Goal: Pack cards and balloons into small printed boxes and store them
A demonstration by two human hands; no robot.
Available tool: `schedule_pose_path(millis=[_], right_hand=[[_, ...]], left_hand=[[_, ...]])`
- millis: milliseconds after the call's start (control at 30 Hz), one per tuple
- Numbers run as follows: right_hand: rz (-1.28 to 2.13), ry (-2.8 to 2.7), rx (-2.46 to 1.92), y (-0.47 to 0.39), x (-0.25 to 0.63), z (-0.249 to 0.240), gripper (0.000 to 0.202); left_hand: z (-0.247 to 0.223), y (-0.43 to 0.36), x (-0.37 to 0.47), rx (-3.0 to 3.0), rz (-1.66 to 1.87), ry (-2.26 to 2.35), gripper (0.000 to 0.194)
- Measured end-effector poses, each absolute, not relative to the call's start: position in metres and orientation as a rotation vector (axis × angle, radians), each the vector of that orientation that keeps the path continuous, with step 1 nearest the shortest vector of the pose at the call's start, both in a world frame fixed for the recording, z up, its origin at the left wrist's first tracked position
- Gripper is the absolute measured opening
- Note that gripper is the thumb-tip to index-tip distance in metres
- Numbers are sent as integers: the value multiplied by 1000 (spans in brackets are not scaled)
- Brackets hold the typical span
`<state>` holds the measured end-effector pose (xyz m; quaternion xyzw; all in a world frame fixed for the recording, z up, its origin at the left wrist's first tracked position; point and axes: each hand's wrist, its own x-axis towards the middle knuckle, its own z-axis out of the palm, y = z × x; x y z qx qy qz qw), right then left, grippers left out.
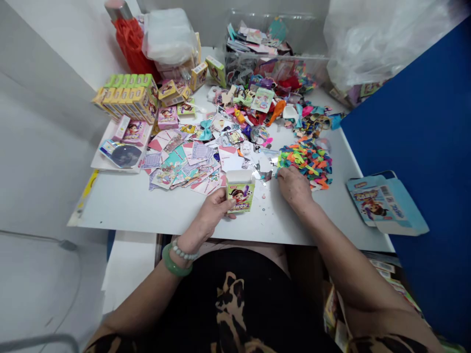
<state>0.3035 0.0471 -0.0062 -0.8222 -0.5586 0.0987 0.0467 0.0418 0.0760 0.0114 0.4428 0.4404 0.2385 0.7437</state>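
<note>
Near the front edge of the worktop (140, 211), in the middle, the left hand (210, 211) holds a small green box (241, 198) upright and just off the edge line, thumb across its printed face and fingers pinching it from the left side and below. Its top is open, the white flap raised at the back.

To the right, with a strip of white surface dotted with tiny scraps between them, the right hand (295, 189) reaches down to the near left border of a heap of small bright pieces (307, 159). Its fingers point down and are bunched; I cannot tell whether they pinch anything.

Spread cards (184, 169) come up close behind the box on the left, while mixed trinkets (253, 117) crowd the back toward a clear bin (312, 29). White surface runs along the front from the left corner to the right arm. Stacked boxes (128, 100) line the left side. On the right, a blue carton (382, 203) straddles the worktop's edge by a blue panel (423, 113).
</note>
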Motion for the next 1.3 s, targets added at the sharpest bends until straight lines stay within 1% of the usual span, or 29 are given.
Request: schedule_pose_path(millis=[100,167,233,333,400,467,533,567,600,633,733,867,933,1033,1100,1200,1300], right_hand=[[448,-1832,-2282,29,317,-8,24],[475,-1785,-2146,15,332,-9,19],[427,-1656,-2153,3,346,-9,21],[378,-1546,-2314,-6,350,-6,25],[386,-1494,-2457,-5,336,-4,32],[383,-1441,-2561,0,316,-2,46],[360,-1422,-2596,8,298,-3,63],[345,-1423,-2595,13,292,-4,68],[331,-1416,-2595,18,289,-6,69],[321,-1400,-2599,23,289,-8,64],[325,-1296,-2567,32,305,-15,32],[389,-1152,-2316,30,331,-22,14],[492,-1023,-2165,26,339,-18,14],[750,-733,-1828,24,345,-3,26],[871,-623,-1683,26,348,11,34],[954,-621,-1664,33,354,27,36],[943,-671,-1701,38,360,36,40]], left_hand=[[10,79,37,988,511,975,44],[10,80,34,995,507,963,44],[11,80,34,997,494,947,45],[14,78,39,998,454,936,46],[15,77,42,998,433,938,46],[15,76,45,999,425,946,45],[15,75,45,995,420,953,45],[15,75,45,992,418,955,44],[15,75,45,989,418,954,44],[15,74,44,988,419,952,44],[14,74,43,997,423,948,42],[10,74,41,996,421,954,44],[9,75,41,995,420,947,44],[11,79,43,1025,413,929,43],[14,81,47,1067,405,917,42],[19,85,53,1129,390,891,37],[22,88,58,1164,378,871,31]])
